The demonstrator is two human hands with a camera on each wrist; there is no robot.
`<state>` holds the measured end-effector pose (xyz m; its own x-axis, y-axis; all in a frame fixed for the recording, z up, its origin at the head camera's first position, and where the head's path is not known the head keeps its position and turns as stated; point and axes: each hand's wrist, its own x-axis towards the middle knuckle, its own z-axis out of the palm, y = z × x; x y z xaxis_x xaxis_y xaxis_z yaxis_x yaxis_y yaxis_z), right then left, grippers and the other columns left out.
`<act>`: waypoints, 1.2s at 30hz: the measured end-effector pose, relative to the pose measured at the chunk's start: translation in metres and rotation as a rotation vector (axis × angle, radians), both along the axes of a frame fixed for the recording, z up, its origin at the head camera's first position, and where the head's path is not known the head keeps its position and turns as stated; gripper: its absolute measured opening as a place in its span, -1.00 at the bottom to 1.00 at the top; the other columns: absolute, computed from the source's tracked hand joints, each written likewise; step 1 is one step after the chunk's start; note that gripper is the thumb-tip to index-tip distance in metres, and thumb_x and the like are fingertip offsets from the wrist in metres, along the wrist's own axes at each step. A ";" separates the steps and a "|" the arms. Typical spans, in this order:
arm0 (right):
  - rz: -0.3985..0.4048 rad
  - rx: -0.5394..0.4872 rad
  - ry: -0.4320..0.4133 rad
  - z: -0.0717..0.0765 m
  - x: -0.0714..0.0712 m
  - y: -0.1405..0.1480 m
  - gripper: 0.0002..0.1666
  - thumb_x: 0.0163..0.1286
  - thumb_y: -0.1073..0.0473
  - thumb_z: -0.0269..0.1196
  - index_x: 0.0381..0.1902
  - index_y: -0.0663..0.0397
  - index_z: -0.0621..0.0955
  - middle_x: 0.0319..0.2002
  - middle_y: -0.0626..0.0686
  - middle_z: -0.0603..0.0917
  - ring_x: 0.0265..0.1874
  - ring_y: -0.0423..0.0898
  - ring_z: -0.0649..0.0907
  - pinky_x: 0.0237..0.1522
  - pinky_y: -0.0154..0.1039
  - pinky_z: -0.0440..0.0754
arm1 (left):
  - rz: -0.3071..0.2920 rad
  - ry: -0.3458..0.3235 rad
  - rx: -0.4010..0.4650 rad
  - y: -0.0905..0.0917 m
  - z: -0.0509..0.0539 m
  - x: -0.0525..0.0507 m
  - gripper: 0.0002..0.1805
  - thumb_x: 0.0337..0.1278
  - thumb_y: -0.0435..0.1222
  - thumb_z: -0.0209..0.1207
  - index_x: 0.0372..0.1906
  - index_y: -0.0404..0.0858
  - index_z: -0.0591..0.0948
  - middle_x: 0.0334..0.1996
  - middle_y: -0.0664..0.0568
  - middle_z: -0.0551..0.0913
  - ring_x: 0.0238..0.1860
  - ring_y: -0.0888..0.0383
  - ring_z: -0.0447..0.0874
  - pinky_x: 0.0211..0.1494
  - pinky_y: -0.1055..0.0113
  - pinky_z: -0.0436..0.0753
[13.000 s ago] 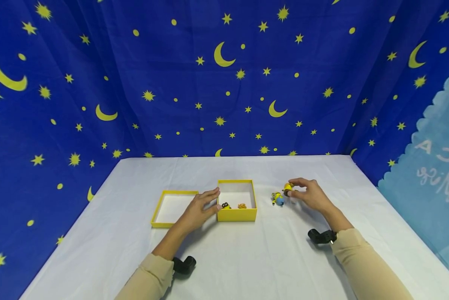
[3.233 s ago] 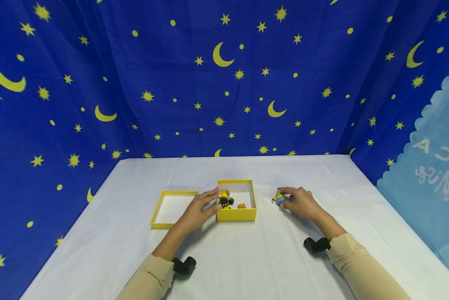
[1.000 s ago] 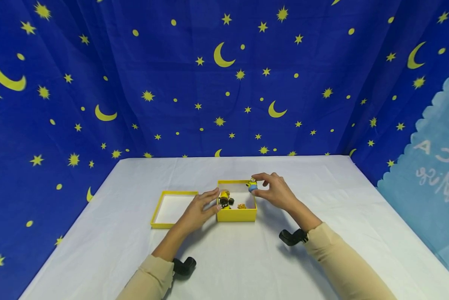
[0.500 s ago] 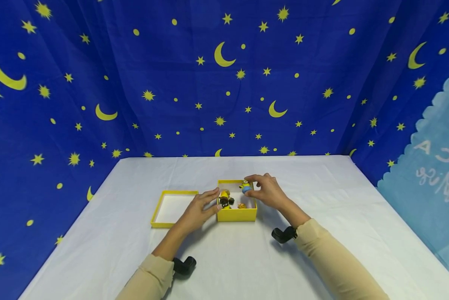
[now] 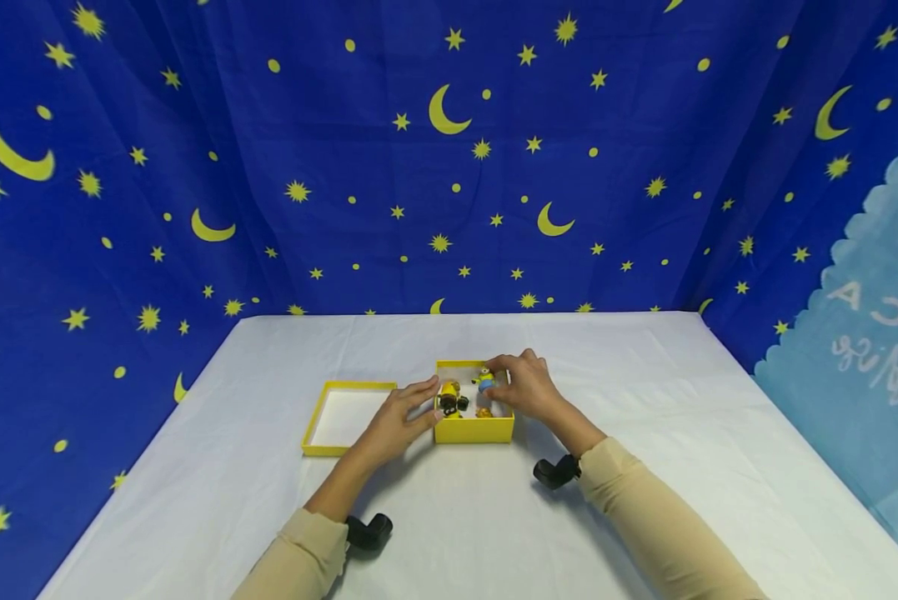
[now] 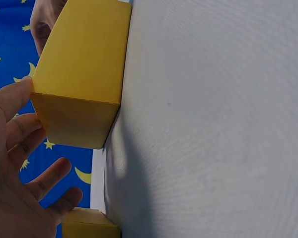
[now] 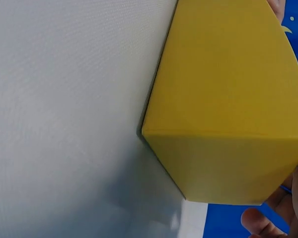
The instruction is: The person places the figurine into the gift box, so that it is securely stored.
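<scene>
An open yellow box (image 5: 474, 431) with a white inside stands mid-table. My right hand (image 5: 529, 388) reaches over its right wall and pinches a small minion figure (image 5: 485, 383) in blue between thumb and fingers, inside the box near the back right. At the box's left side, my left hand (image 5: 398, 423) touches the wall and rim; the left wrist view shows its fingers spread, with the thumb (image 6: 17, 96) at the box edge. Inside the box on the left lies a yellow-and-black minion figure (image 5: 449, 390), partly covering another. A small orange figure (image 5: 483, 412) shows behind the front wall.
The yellow-rimmed lid (image 5: 330, 451) lies inside-up on the white tablecloth (image 5: 464, 517), left of the box and partly behind my left hand. A blue curtain (image 5: 358, 150) with moons and stars hangs behind the table.
My right hand earlier moved a yellow-and-black minion figure into the box, then took the blue one from the table's right. It has since carried that leftward over the rim and down inside. Left hand unchanged.
</scene>
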<state>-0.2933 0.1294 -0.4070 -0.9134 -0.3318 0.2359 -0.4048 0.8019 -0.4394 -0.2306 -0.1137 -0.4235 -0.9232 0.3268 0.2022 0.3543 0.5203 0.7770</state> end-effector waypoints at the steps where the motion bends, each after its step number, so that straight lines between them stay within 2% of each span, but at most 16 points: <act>1: -0.002 0.009 -0.003 -0.001 0.000 -0.001 -0.46 0.04 0.01 0.45 0.02 -0.02 0.65 -0.17 -0.04 0.74 -0.31 -0.08 0.38 -0.22 -0.18 0.19 | 0.000 0.000 -0.001 0.000 0.000 0.000 -0.43 0.24 -0.11 0.15 0.31 -0.20 0.38 0.41 0.11 0.29 0.42 -0.11 0.14 0.50 -0.18 -0.11; 9: -0.023 0.105 -0.032 0.001 -0.001 -0.006 -0.50 0.04 0.01 0.45 -0.01 -0.10 0.67 -0.10 -0.09 0.74 -0.28 -0.08 0.40 -0.22 -0.17 0.21 | -0.006 0.002 0.004 0.000 -0.001 0.000 -0.42 0.25 -0.10 0.14 0.32 -0.22 0.38 0.41 0.10 0.29 0.43 -0.13 0.13 0.50 -0.19 -0.13; 15: -0.050 0.186 -0.079 0.004 -0.001 -0.011 -0.46 0.02 -0.03 0.45 0.01 -0.13 0.66 -0.10 -0.12 0.73 -0.28 -0.09 0.41 -0.26 -0.18 0.21 | -0.006 -0.006 -0.001 0.000 -0.001 0.000 -0.42 0.25 -0.10 0.13 0.32 -0.21 0.37 0.41 0.10 0.29 0.42 -0.12 0.14 0.49 -0.19 -0.09; 25: -0.036 0.297 -0.129 0.012 -0.001 -0.016 -0.43 0.01 -0.07 0.46 0.02 -0.11 0.64 -0.10 -0.11 0.72 -0.26 -0.07 0.43 -0.25 -0.16 0.22 | 0.003 -0.026 -0.008 0.000 0.000 0.001 -0.43 0.26 -0.10 0.13 0.33 -0.17 0.37 0.41 0.14 0.28 0.42 -0.08 0.15 0.48 -0.19 -0.02; 33: -0.022 0.352 -0.129 0.016 -0.001 -0.019 -0.62 0.01 -0.10 0.46 -0.22 -0.14 0.65 -0.34 -0.17 0.68 -0.33 -0.06 0.40 -0.32 -0.17 0.14 | 0.005 -0.041 -0.005 0.000 -0.001 0.000 -0.43 0.27 -0.10 0.12 0.33 -0.16 0.36 0.41 0.16 0.27 0.43 -0.06 0.13 0.49 -0.17 -0.04; 36: -0.031 0.362 -0.125 0.016 -0.003 -0.020 -0.62 0.00 -0.11 0.46 -0.24 -0.15 0.64 -0.35 -0.17 0.67 -0.34 -0.07 0.40 -0.33 -0.18 0.14 | 0.002 -0.036 0.002 0.000 0.000 0.000 -0.44 0.26 -0.11 0.13 0.33 -0.18 0.37 0.41 0.14 0.28 0.42 -0.08 0.14 0.48 -0.19 -0.01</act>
